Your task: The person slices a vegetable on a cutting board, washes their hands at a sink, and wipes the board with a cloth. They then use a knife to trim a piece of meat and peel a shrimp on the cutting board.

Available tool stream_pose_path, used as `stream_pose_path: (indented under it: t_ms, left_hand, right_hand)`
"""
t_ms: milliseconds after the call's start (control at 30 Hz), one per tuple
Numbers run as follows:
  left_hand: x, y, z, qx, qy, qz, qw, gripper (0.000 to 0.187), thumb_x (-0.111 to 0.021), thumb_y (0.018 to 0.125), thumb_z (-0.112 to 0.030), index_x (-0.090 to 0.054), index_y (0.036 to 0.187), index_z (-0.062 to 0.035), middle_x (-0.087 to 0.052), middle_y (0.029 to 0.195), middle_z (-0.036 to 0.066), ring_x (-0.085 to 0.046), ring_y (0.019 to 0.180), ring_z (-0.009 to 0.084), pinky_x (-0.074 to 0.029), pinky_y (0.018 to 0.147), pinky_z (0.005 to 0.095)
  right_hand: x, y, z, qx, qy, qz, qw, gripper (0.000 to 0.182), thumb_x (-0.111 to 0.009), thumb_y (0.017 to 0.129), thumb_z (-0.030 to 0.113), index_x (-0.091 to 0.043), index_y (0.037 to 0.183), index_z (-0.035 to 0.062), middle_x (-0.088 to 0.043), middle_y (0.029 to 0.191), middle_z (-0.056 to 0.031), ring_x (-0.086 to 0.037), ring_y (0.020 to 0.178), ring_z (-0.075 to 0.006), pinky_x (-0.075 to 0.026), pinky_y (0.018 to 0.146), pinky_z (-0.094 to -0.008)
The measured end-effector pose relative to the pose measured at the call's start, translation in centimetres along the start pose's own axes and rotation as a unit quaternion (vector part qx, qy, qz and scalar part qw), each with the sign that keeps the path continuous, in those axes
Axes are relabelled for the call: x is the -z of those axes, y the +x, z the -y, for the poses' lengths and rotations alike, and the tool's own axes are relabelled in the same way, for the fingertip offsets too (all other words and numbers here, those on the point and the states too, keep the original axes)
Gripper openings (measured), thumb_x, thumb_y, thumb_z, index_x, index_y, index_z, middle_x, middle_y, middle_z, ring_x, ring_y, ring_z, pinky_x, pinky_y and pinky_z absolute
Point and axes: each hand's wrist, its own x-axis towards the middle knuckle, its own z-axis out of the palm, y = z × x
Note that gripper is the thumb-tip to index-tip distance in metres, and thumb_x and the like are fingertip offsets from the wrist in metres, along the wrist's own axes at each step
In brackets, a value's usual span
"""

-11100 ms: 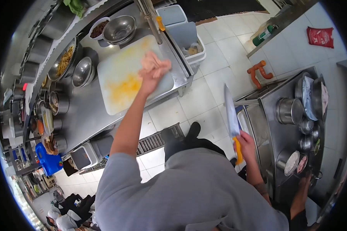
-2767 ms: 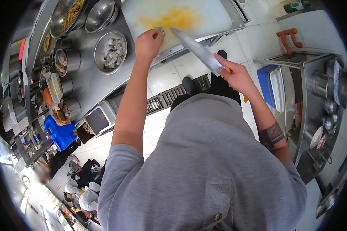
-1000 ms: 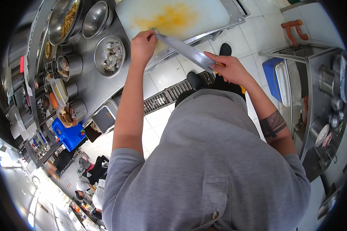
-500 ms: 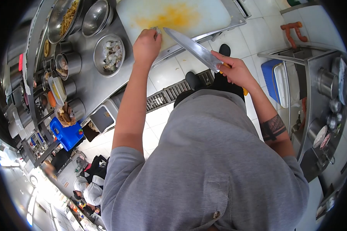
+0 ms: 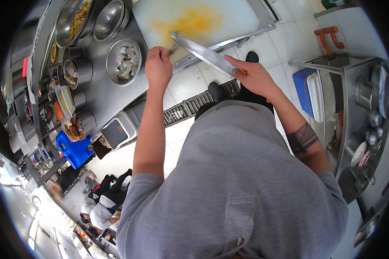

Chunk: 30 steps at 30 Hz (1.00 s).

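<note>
My right hand (image 5: 251,77) is closed round the orange handle of a large kitchen knife (image 5: 205,55). Its blade slants up and left over the near edge of the white cutting board (image 5: 242,19), which has a yellow-orange stain. A small greyish piece (image 5: 174,34), perhaps shrimp, is at the blade's tip. Beside the board's near left corner, my left hand (image 5: 158,69) is pinched shut, with a small dark bit by its fingertips, too small to name. Left of that hand stands a steel bowl (image 5: 110,71) of what look like raw shrimp (image 5: 127,60).
Two steel bowls, one a colander (image 5: 60,32) with yellowish food, stand at the back left. Several metal pots (image 5: 83,71) line the counter's left side. A blue jug (image 5: 73,149) sits lower left. Steel shelving (image 5: 348,86) is at right. Other people work at lower left.
My left hand has moved down and slightly left, away from the board. The knife has shifted left with my right hand, and the greyish piece is now at its tip.
</note>
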Motion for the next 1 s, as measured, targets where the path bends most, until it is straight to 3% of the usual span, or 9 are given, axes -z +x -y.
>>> stream_pose_path:
  t_ms: [167, 233, 333, 433, 500, 567, 767, 867, 1000]
  left_hand:
    - [1.3, -2.2, 1.2, 0.026, -0.045, -0.006, 0.999, 0.012, -0.062, 0.100, -0.012, -0.067, 0.099, -0.0012, -0.071, 0.095, 0.019, -0.068, 0.088, 0.0373, -0.053, 0.079, 0.0454]
    - [1.9, -2.9, 1.2, 0.056, -0.074, -0.003, 0.996, 0.010, -0.061, 0.099, -0.008, -0.066, 0.097, 0.0001, -0.069, 0.098, 0.020, -0.066, 0.092, 0.0418, -0.053, 0.081, 0.0485]
    - [4.5, -4.2, 1.5, 0.039, -0.108, -0.004, 0.993, 0.009, -0.063, 0.099, -0.008, -0.067, 0.100, 0.0001, -0.070, 0.095, 0.019, -0.068, 0.087, 0.0375, -0.054, 0.079, 0.0446]
    - [9.8, -6.1, 1.9, 0.106, -0.169, 0.023, 0.980, 0.010, -0.066, 0.099, -0.009, -0.069, 0.103, -0.0003, -0.071, 0.091, 0.016, -0.068, 0.081, 0.0300, -0.054, 0.077, 0.0388]
    - [12.0, -7.3, 3.3, 0.125, -0.173, 0.019, 0.977, 0.014, -0.069, 0.100, -0.013, -0.068, 0.108, -0.0012, -0.071, 0.090, 0.008, -0.068, 0.081, 0.0174, -0.054, 0.079, 0.0320]
    - [12.6, -8.0, 4.2, 0.144, -0.178, 0.001, 0.973, 0.015, -0.070, 0.099, -0.013, -0.070, 0.108, -0.0002, -0.072, 0.092, 0.009, -0.068, 0.082, 0.0171, -0.054, 0.079, 0.0319]
    - [5.2, -5.9, 3.4, 0.038, -0.162, -0.015, 0.986, 0.015, -0.073, 0.092, -0.014, -0.076, 0.102, -0.0032, -0.072, 0.093, 0.016, -0.070, 0.081, 0.0310, -0.056, 0.076, 0.0409]
    - [0.5, -2.1, 2.1, 0.014, -0.174, -0.022, 0.984, 0.016, -0.072, 0.091, -0.016, -0.078, 0.100, -0.0038, -0.071, 0.097, 0.017, -0.070, 0.092, 0.0360, -0.056, 0.082, 0.0453]
    - [-1.4, 1.2, 0.7, 0.023, -0.013, 0.007, 1.000, 0.019, -0.074, 0.089, -0.022, -0.080, 0.097, -0.0054, -0.071, 0.097, 0.016, -0.068, 0.101, 0.0363, -0.055, 0.088, 0.0457]
  right_hand:
    - [-0.9, 0.9, -0.1, 0.053, -0.058, -0.021, 0.997, 0.054, -0.059, 0.102, 0.021, -0.053, 0.154, 0.0339, -0.073, 0.094, -0.0178, -0.068, 0.080, -0.0324, -0.055, 0.084, -0.0404]
    - [-1.0, 0.7, 0.3, 0.049, -0.047, -0.035, 0.997, 0.055, -0.064, 0.102, 0.016, -0.055, 0.153, 0.0323, -0.060, 0.078, -0.0116, -0.055, 0.068, -0.0205, -0.052, 0.074, -0.0324]
    - [-1.2, 0.9, 0.0, 0.022, -0.029, -0.018, 0.999, 0.055, -0.063, 0.103, 0.015, -0.055, 0.154, 0.0334, -0.056, 0.075, -0.0054, -0.051, 0.061, -0.0139, -0.051, 0.064, -0.0299]
    - [-1.2, 0.9, 1.4, -0.051, 0.003, 0.001, 0.999, 0.054, -0.062, 0.102, 0.018, -0.055, 0.153, 0.0337, -0.060, 0.075, -0.0090, -0.057, 0.059, -0.0178, -0.052, 0.063, -0.0353]
    - [-1.3, 0.9, 2.3, -0.043, -0.001, 0.012, 0.999, 0.055, -0.063, 0.102, 0.019, -0.055, 0.154, 0.0342, -0.056, 0.074, -0.0025, -0.053, 0.056, -0.0106, -0.049, 0.054, -0.0305]
    - [-1.3, 0.9, 2.7, -0.064, 0.011, 0.012, 0.998, 0.054, -0.062, 0.103, 0.018, -0.055, 0.154, 0.0337, -0.056, 0.074, -0.0004, -0.052, 0.055, -0.0094, -0.049, 0.053, -0.0288]
    - [-1.1, 0.7, 2.8, -0.052, 0.039, -0.006, 0.998, 0.054, -0.063, 0.104, 0.017, -0.055, 0.154, 0.0336, -0.057, 0.076, 0.0004, -0.048, 0.052, -0.0052, -0.046, 0.048, -0.0235]
    - [-0.3, -0.1, 3.1, -0.074, 0.049, -0.024, 0.996, 0.054, -0.064, 0.104, 0.017, -0.055, 0.154, 0.0318, -0.057, 0.075, 0.0002, -0.049, 0.052, -0.0053, -0.046, 0.048, -0.0234]
    - [0.7, -1.2, 2.6, -0.073, 0.096, -0.051, 0.991, 0.054, -0.065, 0.103, 0.014, -0.056, 0.154, 0.0305, -0.057, 0.075, 0.0001, -0.049, 0.052, -0.0049, -0.046, 0.049, -0.0232]
